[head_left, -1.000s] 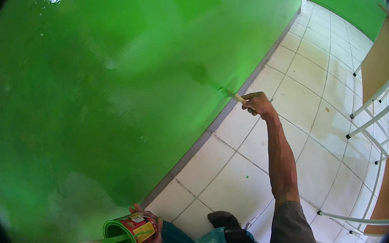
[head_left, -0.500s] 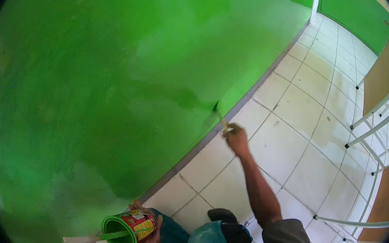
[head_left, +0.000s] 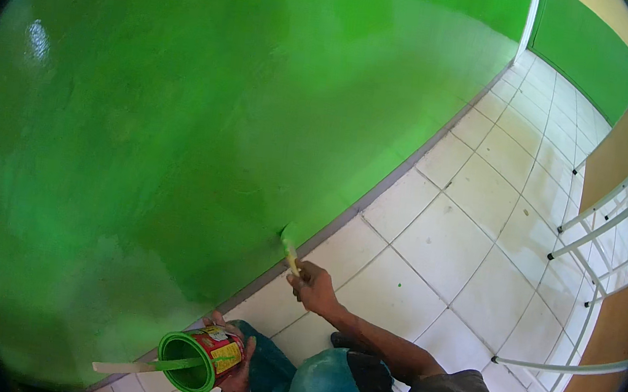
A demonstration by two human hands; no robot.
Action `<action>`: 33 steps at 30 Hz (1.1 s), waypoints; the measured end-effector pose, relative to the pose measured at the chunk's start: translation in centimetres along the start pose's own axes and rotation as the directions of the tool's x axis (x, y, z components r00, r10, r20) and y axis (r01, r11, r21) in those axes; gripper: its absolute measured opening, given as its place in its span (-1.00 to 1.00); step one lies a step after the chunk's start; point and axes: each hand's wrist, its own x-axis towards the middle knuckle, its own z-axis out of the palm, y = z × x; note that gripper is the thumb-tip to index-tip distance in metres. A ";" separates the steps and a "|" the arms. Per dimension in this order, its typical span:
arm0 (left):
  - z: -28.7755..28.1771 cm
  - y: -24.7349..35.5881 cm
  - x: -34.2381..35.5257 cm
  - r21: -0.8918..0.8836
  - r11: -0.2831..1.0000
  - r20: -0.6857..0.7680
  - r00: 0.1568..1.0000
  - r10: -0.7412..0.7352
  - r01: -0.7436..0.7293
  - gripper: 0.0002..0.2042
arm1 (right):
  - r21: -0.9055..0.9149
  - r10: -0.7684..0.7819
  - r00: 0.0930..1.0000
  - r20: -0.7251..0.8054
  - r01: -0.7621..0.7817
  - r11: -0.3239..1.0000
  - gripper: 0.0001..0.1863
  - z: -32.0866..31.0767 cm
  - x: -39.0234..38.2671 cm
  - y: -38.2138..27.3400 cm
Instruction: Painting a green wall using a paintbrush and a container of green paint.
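My right hand [head_left: 312, 284] grips a paintbrush [head_left: 291, 249] by its pale handle. Its green-coated bristles meet the lower part of the green wall [head_left: 235, 149], just above the grey baseboard strip [head_left: 346, 216]. Lower down, my left hand [head_left: 238, 375] is wrapped round a paint can [head_left: 217, 348] with a red and yellow label. The can tilts with its mouth toward the left, and green paint coats its rim and inside. A flat stick [head_left: 129, 367], pale at the outer end and green toward the can, pokes out of the mouth.
White floor tiles [head_left: 447, 244] run along the wall. Chairs with white metal legs [head_left: 602, 226] and brown panels [head_left: 623, 163] stand at the right. My bent knee in teal trousers [head_left: 324, 388] is close to the can. A green panel [head_left: 582, 52] rises at the far right.
My right hand and the brush have moved down and left along the wall's base, nearer the can. The view has shifted slightly. My left hand still holds the can.
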 end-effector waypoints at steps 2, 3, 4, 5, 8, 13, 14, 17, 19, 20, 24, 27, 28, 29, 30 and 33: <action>-0.1 0.7 -0.5 0.017 0.999 -0.010 0.999 0.033 -0.033 -0.35 | -0.071 0.054 0.992 0.111 -0.046 0.996 -0.52 -0.1 -1.0 -1.4; -0.1 0.8 -0.6 0.037 0.999 -0.003 0.999 0.039 -0.038 -0.40 | -0.144 0.112 0.973 0.202 -0.083 0.986 -0.52 -0.6 -1.1 -1.9; -0.1 0.8 -0.7 0.059 0.997 0.004 0.999 0.044 -0.044 -0.45 | -0.149 0.114 0.971 0.210 -0.084 0.985 -0.52 -1.1 -0.9 -1.9; 0.0 0.8 -0.8 0.056 0.997 0.004 0.999 0.054 -0.054 -0.45 | -0.142 0.144 0.941 0.306 -0.105 0.984 -0.53 -1.9 -0.6 -1.7; 0.4 0.0 -0.8 0.008 0.999 -0.023 0.999 0.039 -0.039 -0.46 | -0.255 0.202 0.873 0.444 -0.093 0.962 -0.55 -4.8 1.5 -3.2; 0.6 -0.3 -0.9 -0.012 1.000 -0.002 1.000 0.018 -0.018 -0.46 | -0.164 0.143 0.966 0.214 -0.109 0.980 -0.58 -13.2 7.2 -4.9; 0.5 -0.4 -0.6 -0.014 1.000 0.003 1.000 0.018 -0.018 -0.46 | -0.147 0.138 0.983 0.123 -0.120 0.982 -0.59 -15.1 7.5 -6.2; 0.4 -0.6 -0.8 -0.058 0.998 -0.014 1.000 0.011 -0.012 -0.46 | 0.022 0.078 0.995 -0.060 -0.077 0.997 -0.60 -19.0 8.3 -7.3; 0.2 -0.6 -0.7 -0.018 1.000 -0.019 1.000 0.018 -0.018 -0.46 | 0.044 0.031 0.985 -0.171 -0.024 0.999 -0.60 -21.6 8.7 -7.0; 0.1 -0.7 -0.8 -0.022 1.000 -0.018 1.000 0.016 -0.016 -0.46 | 0.175 0.045 0.959 -0.279 0.005 0.985 -0.59 -22.6 9.1 -6.5; 0.4 -0.9 -0.8 -0.011 1.000 -0.013 1.000 0.014 -0.014 -0.46 | 0.235 0.013 0.904 -0.428 0.097 0.967 -0.54 -22.7 8.7 -5.6; 0.5 -0.1 -1.1 -0.015 1.000 -0.007 1.000 0.010 -0.010 -0.46 | -0.035 -0.082 0.951 -0.297 0.075 0.997 -0.64 -15.9 8.5 -2.2; 0.5 0.2 -1.3 -0.019 1.000 0.002 1.000 0.022 -0.022 -0.46 | 0.088 -0.020 0.958 -0.287 0.047 0.995 -0.67 -12.0 7.7 -1.6; 0.5 0.2 -1.4 -0.019 0.999 0.000 1.000 0.026 -0.026 -0.46 | -0.024 -0.100 0.952 -0.289 0.097 0.995 -0.69 -8.9 6.7 -0.4; 0.5 0.2 -1.4 -0.021 0.999 -0.007 1.000 0.024 -0.024 -0.46 | -0.049 -0.118 0.957 -0.265 0.108 0.993 -0.70 -6.2 5.6 0.5; 0.5 0.2 -1.4 -0.022 0.999 -0.017 0.999 0.041 -0.041 -0.47 | 0.050 -0.071 0.978 -0.197 0.083 0.995 -0.58 -0.1 2.3 0.3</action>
